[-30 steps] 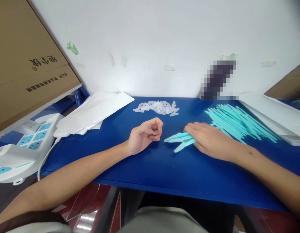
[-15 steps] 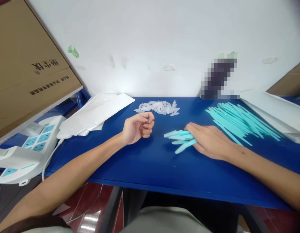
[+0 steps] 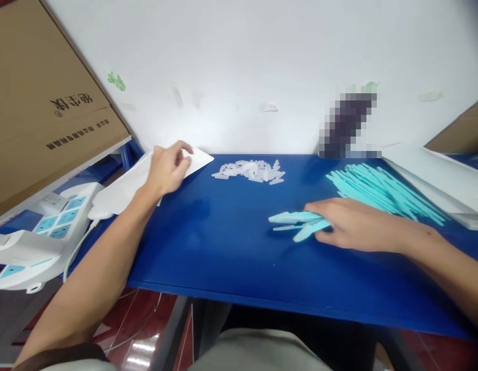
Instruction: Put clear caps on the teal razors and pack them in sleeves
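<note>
- Blue table [image 3: 223, 257] was the biggest thing in play, and everything you were handling sat on or above it.
- Cardboard box [image 3: 37, 62] leaned in at your far left, with the power strip [image 3: 55, 221] below it.
- White bags [image 3: 122, 190] lay flat on the left of the table, partly hidden by your left arm.
- Loose teal pile [image 3: 381, 190] was over on the right, just behind your right hand, and looked about the same as half a second earlier.
- Right hand [image 3: 350, 224] had drifted a touch rightward, fingers closed around a few sticks, thumb underneath.
- Left hand [image 3: 169, 167] was the big change: it had left the spot near the held sticks and gone out over the bags. Thumb and index were bent with a gap between them, nothing visibly pinched. Couldn't tell if you were touching the plastic. I'd guess that left your right hand minding the bunch alone.
- Held teal sticks [image 3: 312, 230] poked out leftward from your right hand, ends fanned.
- Pale translucent pieces [image 3: 254, 171] sat heaped at the back, apart from both hands, same as before.
</note>
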Available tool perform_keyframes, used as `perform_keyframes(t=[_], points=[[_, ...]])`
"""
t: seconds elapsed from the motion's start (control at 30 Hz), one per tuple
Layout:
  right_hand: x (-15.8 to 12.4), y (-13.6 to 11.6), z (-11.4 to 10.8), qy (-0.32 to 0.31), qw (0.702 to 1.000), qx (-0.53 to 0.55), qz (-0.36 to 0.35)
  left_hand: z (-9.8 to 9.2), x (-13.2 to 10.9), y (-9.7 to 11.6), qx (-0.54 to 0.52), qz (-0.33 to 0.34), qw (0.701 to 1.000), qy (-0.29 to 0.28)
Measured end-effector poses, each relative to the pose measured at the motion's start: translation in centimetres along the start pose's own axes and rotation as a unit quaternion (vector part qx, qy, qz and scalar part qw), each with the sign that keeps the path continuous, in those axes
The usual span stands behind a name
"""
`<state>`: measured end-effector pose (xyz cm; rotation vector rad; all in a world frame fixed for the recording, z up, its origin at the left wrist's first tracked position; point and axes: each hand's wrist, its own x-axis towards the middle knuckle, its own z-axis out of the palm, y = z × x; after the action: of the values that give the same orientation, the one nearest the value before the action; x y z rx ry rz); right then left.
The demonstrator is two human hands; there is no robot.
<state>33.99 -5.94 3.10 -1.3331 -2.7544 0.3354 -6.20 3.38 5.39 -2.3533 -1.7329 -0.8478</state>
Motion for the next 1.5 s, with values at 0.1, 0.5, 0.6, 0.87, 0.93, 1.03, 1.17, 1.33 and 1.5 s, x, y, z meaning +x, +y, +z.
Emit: perform_keyframes(t=[0.1,0.5,0.6,0.87,0.93,1.03,1.17,1.33,1.5], points=[[0.0,-0.3,-0.6,-0.052,0.998,-0.010,0.032,-1.0,0.4,-1.8,0.041,-0.070,0.996,0.041],[1.2,0.1,-0.4,0.208,0.902,0.375,0.049,0.6,0.6,-3.0,0.074,-0.107,0.989,0.062],[2.2,0.2,0.4,0.260,0.835,0.481,0.068,0.5,0.5,-2.8,0.039,-0.120,0.991,0.046],[3.2,-0.1,1.2,0.395,0.735,0.541,0.106,0.3,0.2,-3.5,0.000,-0.103,0.993,0.064],[3.2,-0.1,1.3,0.474,0.730,0.481,0.104,0.5,0.4,-3.9,0.008,-0.082,0.995,0.064],[3.3,-0.3,1.9,0.534,0.718,0.437,0.089,1.0,0.7,-4.3,0.042,-0.061,0.996,0.042],[3.8,-0.2,3.2,0.438,0.779,0.436,0.105,1.3,0.9,-4.5,0.093,-0.089,0.992,0.009],[4.3,0.6,3.6,0.336,0.824,0.435,0.140,1.8,0.9,-5.6,0.104,-0.131,0.986,-0.007],[4.0,1.1,2.3,0.349,0.811,0.450,0.130,2.8,0.8,-6.3,0.187,-0.133,0.957,-0.178]])
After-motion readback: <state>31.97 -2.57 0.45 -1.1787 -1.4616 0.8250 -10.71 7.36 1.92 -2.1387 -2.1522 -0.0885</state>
